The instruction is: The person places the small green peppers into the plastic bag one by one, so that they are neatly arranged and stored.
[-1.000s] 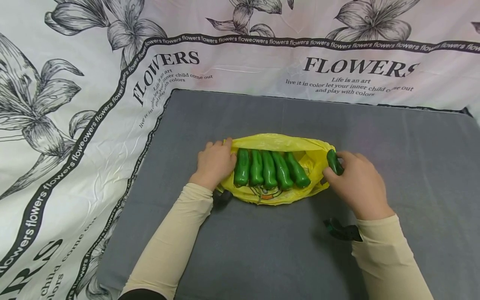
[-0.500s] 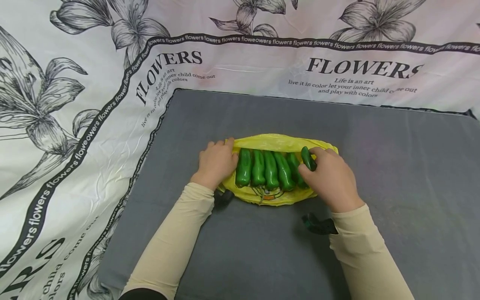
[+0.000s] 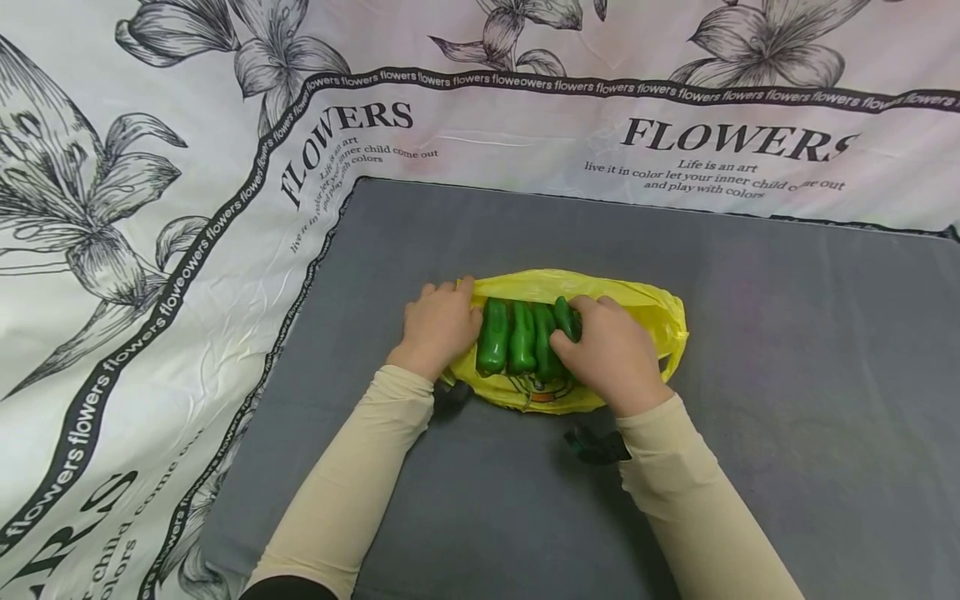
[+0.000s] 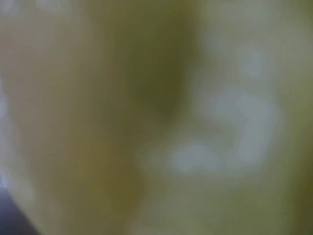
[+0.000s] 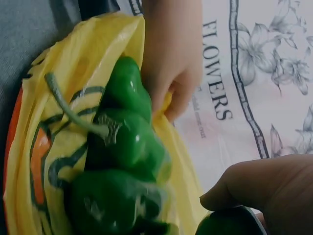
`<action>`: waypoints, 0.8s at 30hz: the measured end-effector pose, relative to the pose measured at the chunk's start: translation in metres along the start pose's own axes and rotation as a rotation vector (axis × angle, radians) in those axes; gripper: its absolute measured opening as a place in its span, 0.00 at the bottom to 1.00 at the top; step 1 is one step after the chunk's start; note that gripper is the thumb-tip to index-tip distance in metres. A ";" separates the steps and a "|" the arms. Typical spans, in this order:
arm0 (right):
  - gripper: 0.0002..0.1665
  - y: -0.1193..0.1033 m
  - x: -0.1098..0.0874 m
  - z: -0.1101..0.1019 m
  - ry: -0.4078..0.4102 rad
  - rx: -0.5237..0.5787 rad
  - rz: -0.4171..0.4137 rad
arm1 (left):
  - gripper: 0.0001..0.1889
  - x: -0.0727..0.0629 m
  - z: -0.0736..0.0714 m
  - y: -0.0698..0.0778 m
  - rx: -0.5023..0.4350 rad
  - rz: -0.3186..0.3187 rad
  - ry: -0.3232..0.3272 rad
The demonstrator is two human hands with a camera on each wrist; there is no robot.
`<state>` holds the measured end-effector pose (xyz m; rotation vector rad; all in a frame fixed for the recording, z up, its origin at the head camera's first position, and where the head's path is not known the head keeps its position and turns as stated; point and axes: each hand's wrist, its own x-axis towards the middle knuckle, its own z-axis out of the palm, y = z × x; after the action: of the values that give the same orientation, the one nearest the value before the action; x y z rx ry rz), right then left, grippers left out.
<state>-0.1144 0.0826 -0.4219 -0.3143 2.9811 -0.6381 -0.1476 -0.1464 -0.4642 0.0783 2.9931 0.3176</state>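
Observation:
A yellow plastic bag (image 3: 555,285) lies with its mouth spread wide on the grey surface. Inside it several green peppers (image 3: 492,337) lie side by side; my right hand hides part of the row in the head view. My left hand (image 3: 441,325) grips the bag's left edge, as the right wrist view also shows. With thumb and fingers my right hand (image 3: 609,350) pinches another green pepper (image 3: 567,318) above the row. In the right wrist view a long stem (image 5: 73,115) sticks out from one pepper in the bag. The left wrist view is only a yellowish blur.
A grey cloth (image 3: 480,500) covers the work surface. Around it runs white fabric (image 3: 510,167) with black flower prints and lettering. Dark wrist mounts (image 3: 596,446) hang below both wrists, close to the bag's near side.
My right hand has carried its pepper leftward from the bag's right end to over the row. The left hand keeps its grip on the bag's edge.

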 end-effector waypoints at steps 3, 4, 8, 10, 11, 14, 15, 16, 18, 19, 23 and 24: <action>0.31 -0.005 0.004 0.003 -0.008 -0.003 -0.002 | 0.30 -0.001 0.000 0.000 -0.003 0.001 0.005; 0.31 -0.007 0.006 0.003 -0.010 -0.002 -0.004 | 0.30 -0.001 0.000 0.000 -0.005 0.002 0.008; 0.30 -0.012 0.012 0.005 -0.021 0.005 -0.018 | 0.30 -0.001 0.000 0.000 -0.011 0.001 0.014; 0.31 -0.014 0.015 0.007 -0.029 0.009 -0.025 | 0.30 -0.001 0.001 0.000 -0.009 -0.001 0.010; 0.31 -0.015 0.017 0.008 -0.034 0.011 -0.027 | 0.30 -0.001 0.001 0.000 -0.009 -0.002 0.006; 0.32 -0.017 0.021 0.012 -0.043 0.014 -0.031 | 0.30 -0.001 0.002 -0.001 -0.004 -0.005 -0.003; 0.32 -0.017 0.022 0.013 -0.044 0.017 -0.035 | 0.30 -0.001 0.002 -0.001 -0.003 -0.006 -0.004; 0.32 -0.018 0.023 0.014 -0.043 0.021 -0.035 | 0.30 -0.001 0.002 -0.001 -0.001 -0.007 -0.002; 0.34 -0.018 0.025 0.017 -0.041 0.027 -0.039 | 0.30 -0.001 0.002 -0.002 0.001 -0.010 0.000; 0.35 -0.019 0.026 0.018 -0.040 0.032 -0.038 | 0.30 -0.001 0.001 -0.002 0.004 -0.010 0.001; 0.40 -0.020 0.029 0.021 -0.039 0.036 -0.028 | 0.30 0.000 0.001 -0.002 0.007 0.000 0.008; 0.41 -0.020 0.029 0.022 -0.038 0.034 -0.024 | 0.30 0.000 0.001 -0.003 0.009 0.003 0.009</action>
<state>-0.1364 0.0495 -0.4349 -0.3560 2.9311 -0.6768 -0.1472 -0.1487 -0.4656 0.0826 3.0035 0.3052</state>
